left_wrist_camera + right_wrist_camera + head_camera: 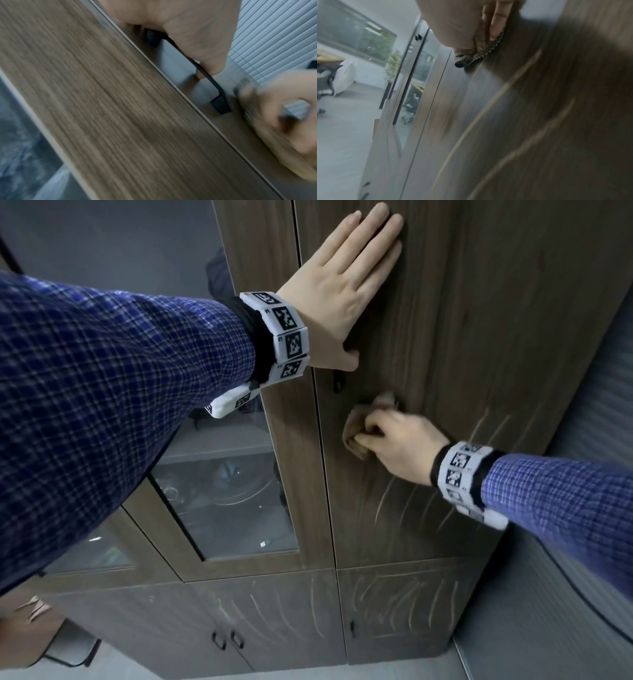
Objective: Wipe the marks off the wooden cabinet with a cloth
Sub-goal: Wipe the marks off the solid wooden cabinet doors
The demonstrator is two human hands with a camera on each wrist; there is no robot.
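A tall dark wooden cabinet door (462, 344) fills the head view. Pale curved chalk-like marks (397, 501) streak it below and right of my right hand, and more marks (404, 601) cover the lower doors. My left hand (346, 285) lies flat against the upper door, fingers straight, thumb just above the black handle (338, 383). My right hand (387, 440) grips a bunched brown cloth (356, 426) and presses it on the door beside the handle. In the right wrist view the cloth (476, 55) shows a woven striped edge under my fingers (496, 23), with marks (501, 92) running below.
Left of the wooden door is a glass-fronted door (226, 501) with dishes on shelves behind it. Small black handles (227, 640) sit on the lower doors. A grey ribbed wall (589, 440) stands to the right. Grey floor (102, 674) lies below.
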